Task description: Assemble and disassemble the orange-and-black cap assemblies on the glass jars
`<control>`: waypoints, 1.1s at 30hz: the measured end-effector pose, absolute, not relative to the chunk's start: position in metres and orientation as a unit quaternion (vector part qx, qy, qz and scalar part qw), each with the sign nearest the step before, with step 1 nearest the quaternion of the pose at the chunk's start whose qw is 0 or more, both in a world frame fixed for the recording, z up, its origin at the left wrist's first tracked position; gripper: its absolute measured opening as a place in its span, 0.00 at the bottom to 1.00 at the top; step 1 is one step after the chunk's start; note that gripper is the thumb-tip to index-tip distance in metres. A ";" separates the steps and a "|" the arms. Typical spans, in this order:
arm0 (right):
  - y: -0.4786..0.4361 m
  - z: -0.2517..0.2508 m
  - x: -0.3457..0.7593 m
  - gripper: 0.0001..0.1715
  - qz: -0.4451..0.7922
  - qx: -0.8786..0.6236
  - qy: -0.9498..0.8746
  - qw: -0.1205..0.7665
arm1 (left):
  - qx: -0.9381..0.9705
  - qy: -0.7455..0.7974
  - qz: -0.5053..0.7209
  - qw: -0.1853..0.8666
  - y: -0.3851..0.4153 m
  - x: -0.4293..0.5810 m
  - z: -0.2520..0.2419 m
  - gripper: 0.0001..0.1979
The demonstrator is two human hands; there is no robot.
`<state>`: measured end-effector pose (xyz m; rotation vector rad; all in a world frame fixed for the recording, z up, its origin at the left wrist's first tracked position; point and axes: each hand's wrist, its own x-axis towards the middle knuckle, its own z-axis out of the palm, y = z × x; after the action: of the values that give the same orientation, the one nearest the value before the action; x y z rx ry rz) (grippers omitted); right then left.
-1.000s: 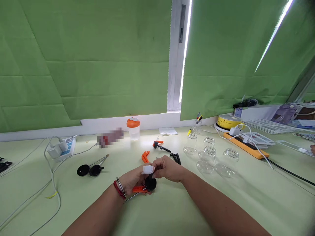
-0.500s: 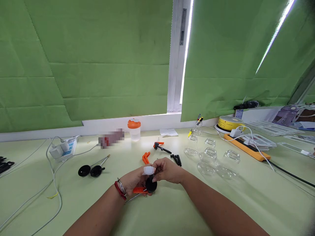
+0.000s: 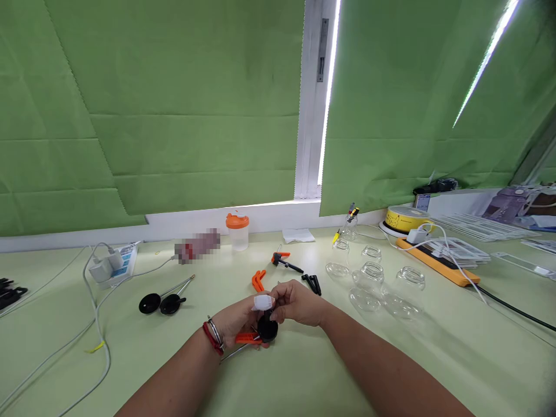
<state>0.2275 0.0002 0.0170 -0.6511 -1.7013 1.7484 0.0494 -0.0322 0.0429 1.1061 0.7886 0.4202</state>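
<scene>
My left hand (image 3: 241,319), a white wrap on its thumb, is closed around a black round cap (image 3: 267,329). An orange lever (image 3: 247,337) sticks out beside the cap, and a thin metal rod (image 3: 236,351) runs down to the left. With fingers bent together, my right hand (image 3: 295,301) pinches the upper part of this black piece; the exact spot is hidden by the fingers. Just beyond the hands lie orange bent levers (image 3: 258,280), a black-and-orange part (image 3: 286,262) and short black pieces (image 3: 311,283).
Two black caps with rods (image 3: 161,302) lie to the left near white cables (image 3: 96,324). Several glass jars (image 3: 365,284) stand at right, before an orange power strip (image 3: 438,262). An orange-lidded cup (image 3: 237,231) and white paper (image 3: 297,236) are at the back.
Both hands keep the same hold on the black cap, with barely any movement. The whole view has shifted very slightly.
</scene>
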 end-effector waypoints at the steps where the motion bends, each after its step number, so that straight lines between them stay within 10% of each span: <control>1: 0.000 0.017 0.228 0.17 0.659 -0.245 -0.642 0.304 | 0.508 0.360 0.193 0.758 -0.032 0.049 0.043 0.17; 33: 0.002 0.010 0.228 0.20 0.690 -0.218 -0.613 0.317 | 0.503 0.365 0.196 0.759 -0.031 0.047 0.040 0.17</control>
<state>0.2278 0.0021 0.0101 -0.5731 -1.6132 1.8156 0.0471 -0.0308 0.0396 1.0949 0.7958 0.4267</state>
